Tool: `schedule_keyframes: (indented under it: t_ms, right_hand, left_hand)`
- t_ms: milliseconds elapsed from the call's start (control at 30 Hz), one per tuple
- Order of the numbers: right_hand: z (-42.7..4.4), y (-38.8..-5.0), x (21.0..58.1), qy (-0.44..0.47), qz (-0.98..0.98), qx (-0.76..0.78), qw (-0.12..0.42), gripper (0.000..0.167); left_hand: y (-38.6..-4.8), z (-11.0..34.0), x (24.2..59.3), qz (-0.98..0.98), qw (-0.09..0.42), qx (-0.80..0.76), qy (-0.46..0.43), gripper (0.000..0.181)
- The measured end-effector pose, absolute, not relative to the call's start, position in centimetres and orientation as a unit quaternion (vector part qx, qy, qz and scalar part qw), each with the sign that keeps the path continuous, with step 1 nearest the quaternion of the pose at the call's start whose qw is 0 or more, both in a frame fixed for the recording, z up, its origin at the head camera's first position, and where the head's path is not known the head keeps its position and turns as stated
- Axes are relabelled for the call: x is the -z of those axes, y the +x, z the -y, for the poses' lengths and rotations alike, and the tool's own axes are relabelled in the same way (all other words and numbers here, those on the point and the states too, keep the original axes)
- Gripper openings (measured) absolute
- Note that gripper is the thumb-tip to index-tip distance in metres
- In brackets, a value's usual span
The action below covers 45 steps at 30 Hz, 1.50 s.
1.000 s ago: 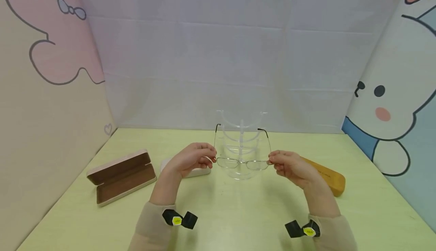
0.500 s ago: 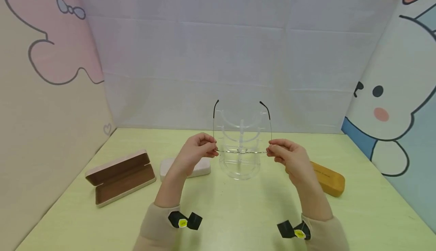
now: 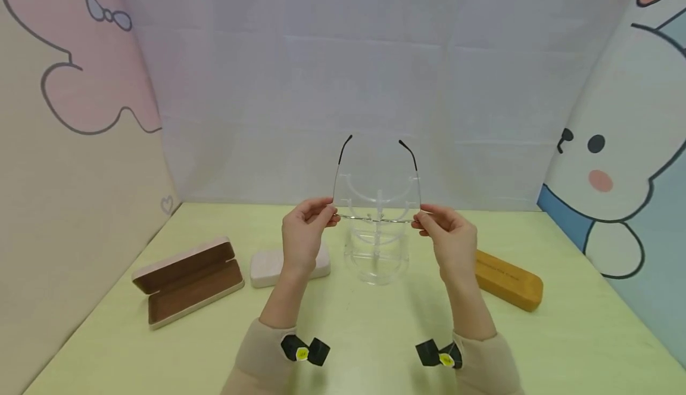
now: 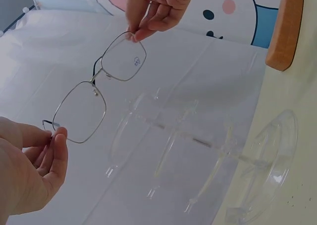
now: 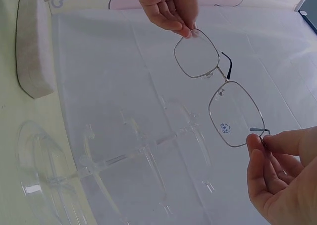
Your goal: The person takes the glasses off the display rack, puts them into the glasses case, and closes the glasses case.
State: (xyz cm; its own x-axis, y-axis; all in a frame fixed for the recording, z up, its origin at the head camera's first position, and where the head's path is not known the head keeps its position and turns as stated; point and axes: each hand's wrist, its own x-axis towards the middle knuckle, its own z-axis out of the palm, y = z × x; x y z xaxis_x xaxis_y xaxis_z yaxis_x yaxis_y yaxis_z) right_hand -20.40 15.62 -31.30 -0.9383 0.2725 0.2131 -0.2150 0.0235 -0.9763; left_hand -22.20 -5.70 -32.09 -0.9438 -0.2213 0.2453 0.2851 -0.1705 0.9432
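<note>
A pair of thin metal-framed eyeglasses (image 3: 351, 217) is held up level between both hands, its dark-tipped temples unfolded and pointing away. My left hand (image 3: 303, 234) pinches the left hinge corner between thumb and fingers. At the opposite corner my right hand (image 3: 449, 237) pinches the frame the same way. Both clear lenses show in the left wrist view, with a small printed mark on one of them. Behind and below the eyeglasses (image 4: 75, 111) stands a clear plastic display stand (image 3: 377, 258) with several curved tiers. The eyeglasses appear apart from it.
An open case (image 3: 195, 291) with brown lining lies at the left of the table. Beside it, partly behind the left arm, is a closed white case (image 3: 266, 268). A closed mustard-yellow case (image 3: 509, 280) lies to the right. A white cloth backdrop (image 3: 300, 85) hangs behind the table.
Both hands have raised the eyeglasses from low in front of the stand to its upper tiers. The frame has tipped, so the lenses now appear nearly edge-on in the head view.
</note>
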Motion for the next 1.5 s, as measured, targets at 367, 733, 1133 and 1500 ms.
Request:
schedule_keyframes:
  t_ms: [367, 733, 1133, 1500]
  right_hand:
    - [-15.7, -20.58, 31.66, 0.003, 0.719, -0.659, 0.22, 0.018]
    - [-15.5, -20.37, 31.91, 0.055, 0.789, -0.553, 0.262, 0.011]
    - [-15.7, -20.01, 31.75, 0.089, 0.838, -0.467, 0.268, 0.008]
    - [-15.7, -19.85, 31.78, 0.09, 0.834, -0.469, 0.278, 0.008]
  left_hand:
    - [-22.27, 5.54, 31.93, 0.637, 0.196, 0.745, -0.038, 0.013]
    - [-22.13, 5.51, 31.87, 0.646, 0.21, 0.732, -0.05, 0.014]
    - [-22.02, 5.82, 32.08, 0.678, 0.207, 0.704, -0.046, 0.011]
    - [-21.53, 6.08, 32.23, 0.722, 0.202, 0.659, -0.062, 0.011]
